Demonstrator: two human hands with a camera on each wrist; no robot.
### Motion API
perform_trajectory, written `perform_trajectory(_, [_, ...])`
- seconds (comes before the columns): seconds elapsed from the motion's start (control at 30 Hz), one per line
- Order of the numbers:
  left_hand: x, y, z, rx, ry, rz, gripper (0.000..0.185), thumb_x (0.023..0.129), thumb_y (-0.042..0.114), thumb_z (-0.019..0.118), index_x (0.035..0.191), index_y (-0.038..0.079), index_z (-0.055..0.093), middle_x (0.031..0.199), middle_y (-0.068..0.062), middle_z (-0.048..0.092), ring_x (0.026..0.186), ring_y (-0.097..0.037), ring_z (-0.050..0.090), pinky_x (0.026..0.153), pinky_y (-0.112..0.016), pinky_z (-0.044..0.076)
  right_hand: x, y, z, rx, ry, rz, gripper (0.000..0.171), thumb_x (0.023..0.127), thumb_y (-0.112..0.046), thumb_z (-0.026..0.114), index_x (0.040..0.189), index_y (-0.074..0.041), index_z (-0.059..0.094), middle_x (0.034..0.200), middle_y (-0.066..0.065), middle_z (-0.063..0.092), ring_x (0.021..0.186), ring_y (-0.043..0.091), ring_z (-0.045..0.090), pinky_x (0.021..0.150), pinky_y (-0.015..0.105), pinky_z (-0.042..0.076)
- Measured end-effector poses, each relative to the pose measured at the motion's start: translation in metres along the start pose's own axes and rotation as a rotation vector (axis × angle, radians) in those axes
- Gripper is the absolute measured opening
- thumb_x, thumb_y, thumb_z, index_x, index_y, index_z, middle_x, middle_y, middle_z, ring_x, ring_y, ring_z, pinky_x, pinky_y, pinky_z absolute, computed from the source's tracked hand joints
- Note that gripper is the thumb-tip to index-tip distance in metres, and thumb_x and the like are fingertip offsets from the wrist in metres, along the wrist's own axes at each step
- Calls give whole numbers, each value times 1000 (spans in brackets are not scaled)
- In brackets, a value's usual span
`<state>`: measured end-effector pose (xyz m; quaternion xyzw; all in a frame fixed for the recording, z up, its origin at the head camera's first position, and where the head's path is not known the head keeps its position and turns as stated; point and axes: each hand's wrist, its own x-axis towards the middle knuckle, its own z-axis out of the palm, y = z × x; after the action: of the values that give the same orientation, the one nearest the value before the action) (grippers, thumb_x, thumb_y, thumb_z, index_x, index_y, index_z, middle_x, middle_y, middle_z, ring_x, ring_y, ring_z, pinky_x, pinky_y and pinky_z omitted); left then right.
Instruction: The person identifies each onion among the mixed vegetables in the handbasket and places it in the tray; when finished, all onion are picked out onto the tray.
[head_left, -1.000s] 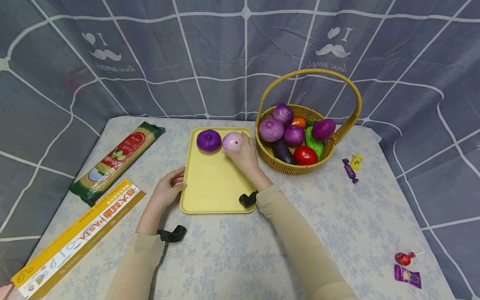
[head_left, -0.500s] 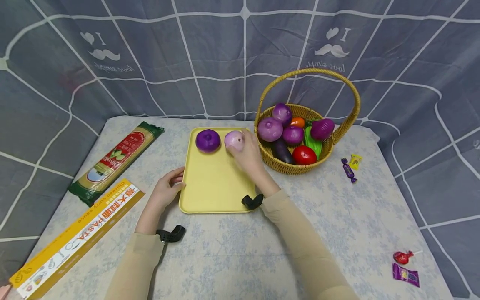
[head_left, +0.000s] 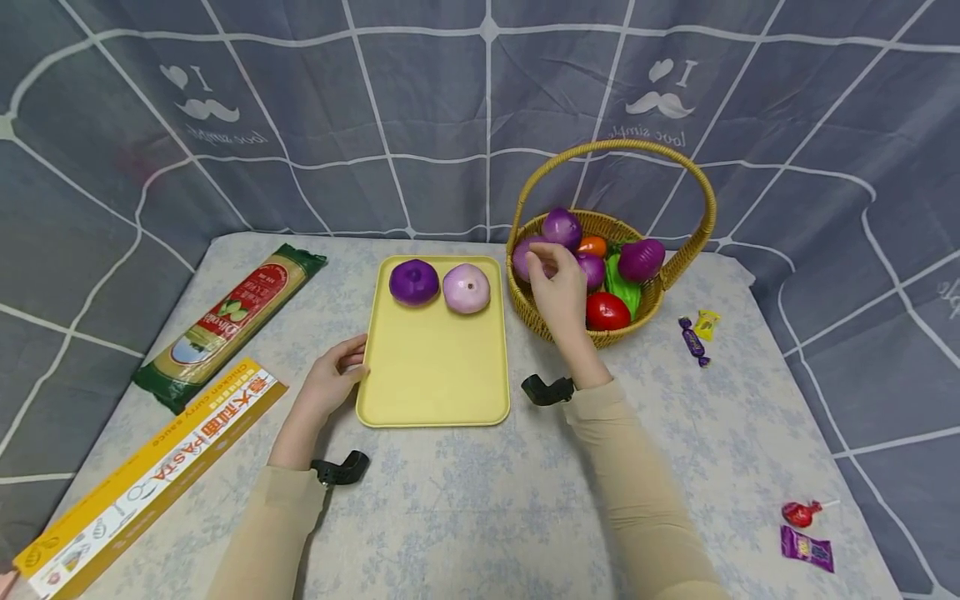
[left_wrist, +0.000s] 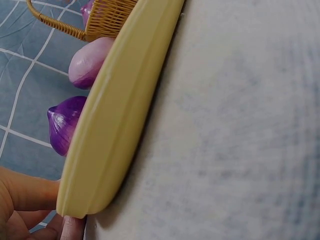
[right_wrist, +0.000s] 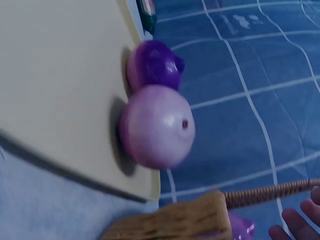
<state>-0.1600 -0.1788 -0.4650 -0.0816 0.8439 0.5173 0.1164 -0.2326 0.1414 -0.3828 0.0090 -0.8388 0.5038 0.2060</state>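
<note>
A yellow tray (head_left: 432, 375) lies on the table with a dark purple toy onion (head_left: 414, 282) and a pale purple toy onion (head_left: 467, 289) side by side at its far end. My left hand (head_left: 333, 379) holds the tray's left rim; the left wrist view shows one finger (left_wrist: 35, 192) against the side and a fingertip (left_wrist: 73, 228) under the edge. Over the left part of a wicker basket (head_left: 534, 319) is my right hand (head_left: 562, 292), fingers bent and nothing visibly held. It hides part of the onions there and the eggplant.
In the basket are more onions (head_left: 562, 228), a tomato (head_left: 607, 311) and a green pepper (head_left: 624, 282); its tall handle (head_left: 708, 208) arches up. A pasta bag (head_left: 232, 325) and pasta box (head_left: 153, 479) lie left. Wrapped candies (head_left: 693, 340) and a lollipop (head_left: 801, 513) lie right.
My right hand has let go of the pale onion, leaving it on the tray beside the dark one, and has moved right over the basket. My left hand stays at the tray's rim.
</note>
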Motion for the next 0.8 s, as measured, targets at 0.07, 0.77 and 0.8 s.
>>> perform_trajectory(0.07, [0, 0, 0, 6, 2, -1, 56, 99, 2, 51, 152, 6, 36, 140, -21, 51, 128, -33, 48, 99, -39, 46, 3, 4, -6, 6, 26, 16, 25, 96, -19, 64, 113, -2, 70, 110, 15, 71, 98, 29, 66, 89, 39, 52])
perform_trajectory(0.77, [-3, -5, 0, -4, 2, 12, 55, 99, 3, 50, 152, 5, 36, 141, -21, 50, 128, -33, 48, 101, -40, 46, 26, 32, -8, -31, -95, 266, 66, 89, -32, 72, 140, 0, 46, 138, 20, 48, 127, 32, 48, 110, 41, 41])
perform_trajectory(0.8, [-3, -5, 0, -5, 1, 10, 55, 99, 3, 51, 152, 5, 36, 141, -21, 50, 128, -33, 48, 101, -40, 46, 27, 33, -6, -31, -107, 281, 69, 88, -33, 73, 142, 0, 44, 139, 20, 47, 128, 32, 47, 111, 40, 40])
